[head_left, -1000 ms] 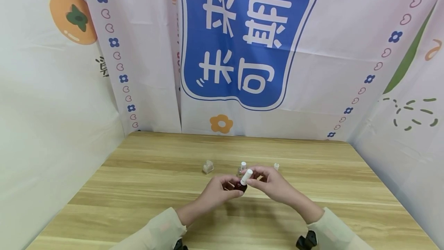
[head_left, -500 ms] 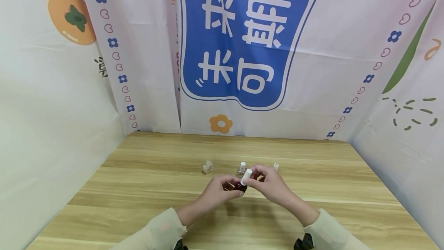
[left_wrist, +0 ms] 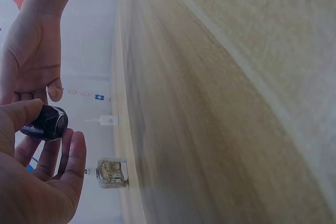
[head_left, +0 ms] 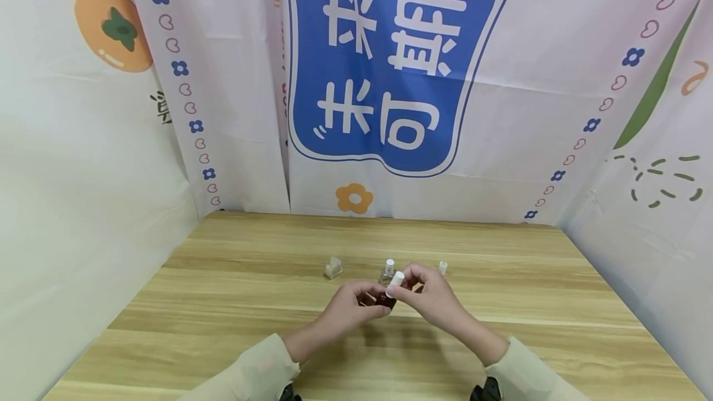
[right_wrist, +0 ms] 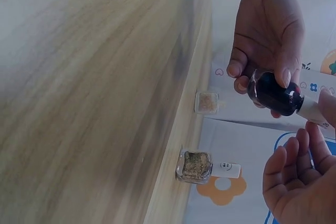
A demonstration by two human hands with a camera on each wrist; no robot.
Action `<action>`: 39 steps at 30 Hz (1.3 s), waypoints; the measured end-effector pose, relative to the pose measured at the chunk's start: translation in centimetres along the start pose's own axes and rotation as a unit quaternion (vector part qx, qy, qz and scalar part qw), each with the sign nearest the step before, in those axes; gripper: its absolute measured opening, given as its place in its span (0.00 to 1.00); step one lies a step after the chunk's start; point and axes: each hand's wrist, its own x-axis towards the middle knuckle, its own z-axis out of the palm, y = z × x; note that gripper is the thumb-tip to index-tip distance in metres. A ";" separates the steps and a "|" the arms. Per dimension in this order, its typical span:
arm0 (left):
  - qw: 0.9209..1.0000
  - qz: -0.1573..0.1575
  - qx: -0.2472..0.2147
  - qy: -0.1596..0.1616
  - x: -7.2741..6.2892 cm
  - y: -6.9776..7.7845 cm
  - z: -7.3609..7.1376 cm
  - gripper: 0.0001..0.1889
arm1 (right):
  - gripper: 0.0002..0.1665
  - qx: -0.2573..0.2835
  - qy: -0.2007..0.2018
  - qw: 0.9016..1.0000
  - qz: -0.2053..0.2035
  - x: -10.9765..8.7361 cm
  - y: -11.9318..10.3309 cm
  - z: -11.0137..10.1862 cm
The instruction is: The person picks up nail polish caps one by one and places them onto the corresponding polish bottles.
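Observation:
My left hand [head_left: 348, 308] grips a dark red nail polish bottle [right_wrist: 275, 93] by its body, thumb on one side and fingers on the other. The bottle is held above the table, tilted, its white cap [head_left: 397, 279] pointing up and to the right. My right hand [head_left: 434, 296] pinches that cap between thumb and fingers. In the right wrist view the cap [right_wrist: 311, 109] meets the bottle's neck. Just behind the hands stands a capped clear bottle with glitter [right_wrist: 196, 166], partly covered in the head view.
Farther left on the wooden table [head_left: 250, 289] is a small clear bottle [head_left: 334, 268] with pale contents and no cap on it. A loose white cap [head_left: 443, 267] stands behind my right hand, a thin brush pointing up from it [left_wrist: 108, 120]. Fabric walls [head_left: 501, 159] enclose the table.
My right hand has shifted slightly left, its thumb farther across the white cap. More of the glitter bottle shows behind. The left hand and the red bottle have hardly moved.

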 end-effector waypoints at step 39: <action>1.000 -0.006 -0.008 0.002 -0.1 0.2 0.0 0.14 | 0.11 0.027 -0.080 0.996 0.001 0.3 0.0 -1.3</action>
